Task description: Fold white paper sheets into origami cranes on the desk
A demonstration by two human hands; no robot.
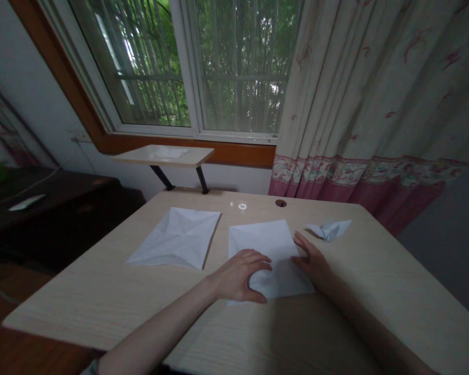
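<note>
A white sheet of paper (266, 245) lies flat on the pale wooden table (101, 297) in front of me. My left hand (240, 275) rests on its near left corner, fingers curved and apart, holding nothing. My right hand (311, 259) lies on the sheet's right edge with its fingers stretched flat. To the left lies a second white sheet (177, 238) marked with diagonal creases, untouched. A small folded paper figure (330, 228) sits to the right of my right hand.
A round cable hole (280, 203) is near the table's far edge. A small raised shelf (164, 154) stands behind the table under the window. A patterned curtain (375, 104) hangs at the right. A dark cabinet (42, 203) stands at the left.
</note>
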